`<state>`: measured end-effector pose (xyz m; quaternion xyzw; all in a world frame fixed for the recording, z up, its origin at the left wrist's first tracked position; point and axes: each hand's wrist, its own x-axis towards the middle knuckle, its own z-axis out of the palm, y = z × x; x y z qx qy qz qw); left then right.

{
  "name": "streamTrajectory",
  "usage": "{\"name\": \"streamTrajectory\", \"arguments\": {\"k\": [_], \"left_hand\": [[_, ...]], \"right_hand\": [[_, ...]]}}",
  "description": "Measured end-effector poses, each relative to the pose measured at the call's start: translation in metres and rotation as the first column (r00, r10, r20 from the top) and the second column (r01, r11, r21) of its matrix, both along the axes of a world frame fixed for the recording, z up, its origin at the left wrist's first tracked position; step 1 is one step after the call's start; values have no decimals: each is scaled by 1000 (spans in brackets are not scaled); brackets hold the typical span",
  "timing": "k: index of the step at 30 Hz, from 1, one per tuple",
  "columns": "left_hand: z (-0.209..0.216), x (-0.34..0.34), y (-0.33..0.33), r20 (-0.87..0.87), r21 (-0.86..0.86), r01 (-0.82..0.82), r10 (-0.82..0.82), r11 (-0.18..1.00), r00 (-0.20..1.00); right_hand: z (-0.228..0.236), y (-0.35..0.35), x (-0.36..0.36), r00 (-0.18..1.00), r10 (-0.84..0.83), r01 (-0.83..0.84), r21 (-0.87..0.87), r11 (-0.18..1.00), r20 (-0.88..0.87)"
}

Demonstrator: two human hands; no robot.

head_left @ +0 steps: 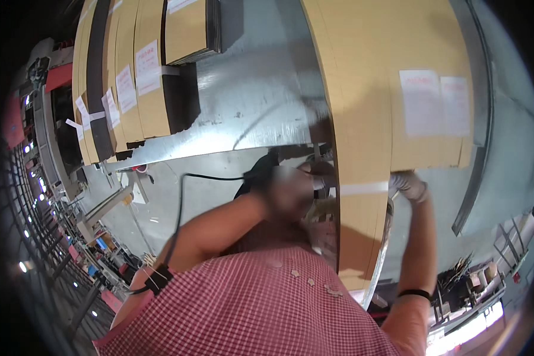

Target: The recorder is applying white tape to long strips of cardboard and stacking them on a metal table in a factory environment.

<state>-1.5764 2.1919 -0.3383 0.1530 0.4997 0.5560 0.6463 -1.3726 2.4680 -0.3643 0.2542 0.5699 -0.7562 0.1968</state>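
A long tan cardboard piece (362, 228) stretches from the table toward my chest, with a white strip of tape across it. My right hand (409, 186), in a pale glove, is closed with curled fingers at its right edge, just below a wider cardboard panel (430, 139) bearing white printed labels (420, 102). On the other side, my left hand (319, 173) is by the left edge of the long piece. A blurred patch and the cardboard cover most of that hand, so its fingers are hidden.
Stacked cardboard pieces (151, 110) with white labels stand at the far left on a shiny metal table (255, 101). A black cable (181, 207) loops beside my left arm. A metal rail (474, 184) borders the right side. Shelves and clutter (486, 279) lie at the lower right.
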Motion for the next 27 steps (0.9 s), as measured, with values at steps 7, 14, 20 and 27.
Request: {"name": "streamTrajectory", "arguments": {"k": [7,14,20,27], "left_hand": [[-62,28,-27,71,13,41,-41,999,997],[-43,-9,-64,-432,-241,-63,-49,968,901],[101,-21,-17,-448,-79,-70,27,994,894],[108,-14,10,-683,110,85,14,990,730]], "right_hand": [[58,-49,-37,931,-289,268,120,956,224],[165,-163,-79,978,-40,-169,897,408,203],[163,-164,-73,994,-66,-58,945,321,84],[233,-136,-114,962,264,-41,921,388,-68]]}}
